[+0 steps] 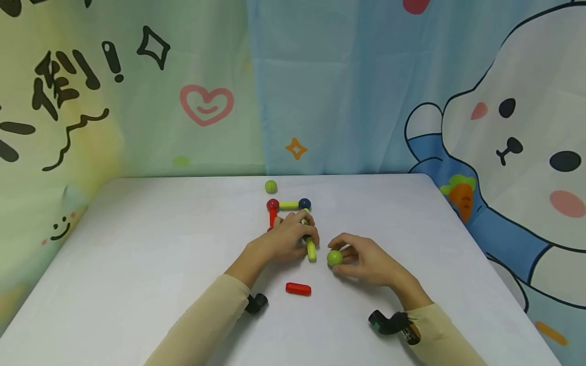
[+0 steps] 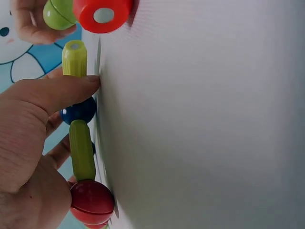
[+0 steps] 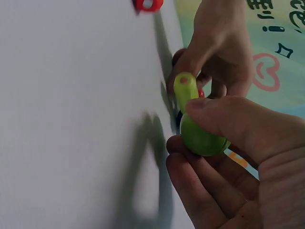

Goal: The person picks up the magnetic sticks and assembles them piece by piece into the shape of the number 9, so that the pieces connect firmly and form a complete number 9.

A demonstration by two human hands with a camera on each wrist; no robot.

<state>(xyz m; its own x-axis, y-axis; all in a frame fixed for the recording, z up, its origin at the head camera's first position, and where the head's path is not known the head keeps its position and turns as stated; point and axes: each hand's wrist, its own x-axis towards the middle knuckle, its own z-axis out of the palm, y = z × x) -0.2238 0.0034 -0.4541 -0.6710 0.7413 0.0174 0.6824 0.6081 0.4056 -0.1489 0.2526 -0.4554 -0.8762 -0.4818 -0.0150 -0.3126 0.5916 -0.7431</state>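
A magnetic rod-and-ball frame lies on the table, with a red ball (image 1: 272, 205), a navy ball (image 1: 304, 204) and a yellow-green rod (image 1: 289, 205) along its far side. My left hand (image 1: 288, 236) covers its near part. In the left wrist view its thumb crosses another yellow-green rod (image 2: 74, 59) where that meets a blue ball (image 2: 78, 112), and the fingers are behind. That rod's free end points at my right hand (image 1: 363, 259), which pinches a green ball (image 1: 334, 257) between thumb and fingers. In the right wrist view the ball (image 3: 202, 137) overlaps the rod.
A loose red rod (image 1: 298, 289) lies on the white table (image 1: 160, 284) in front of both hands. Beyond the frame sits another green ball (image 1: 271, 186), near the far edge. A printed curtain (image 1: 320, 101) hangs behind the table.
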